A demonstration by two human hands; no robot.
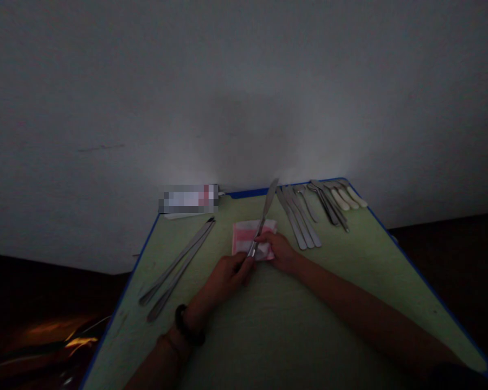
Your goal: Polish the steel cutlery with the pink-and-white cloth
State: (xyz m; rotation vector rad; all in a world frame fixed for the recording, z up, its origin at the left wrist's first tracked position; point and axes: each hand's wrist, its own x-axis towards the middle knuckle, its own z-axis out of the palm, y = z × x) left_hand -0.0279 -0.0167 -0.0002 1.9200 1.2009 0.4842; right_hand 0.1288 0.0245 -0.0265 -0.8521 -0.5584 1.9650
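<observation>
My left hand (231, 273) is closed round the handle of a table knife (269, 197), whose blade points up and away toward the wall. My right hand (282, 252) grips a folded pink-and-white cloth (244, 234), and its thumb presses against the knife near the middle. Part of the cloth lies behind the knife and under the right fingers. To the right of the cloth several table knives (299, 225) lie side by side. A pair of long metal tongs (179, 265) rests to the left of my left hand.
Farther right lie a fork (308, 206), several dark-handled utensils (327, 203) and several white-handled pieces (345, 199). A blurred-out device or box (189, 199) sits at the back left corner. The green table (309, 336) has a blue edge and stands against a grey wall (244, 97).
</observation>
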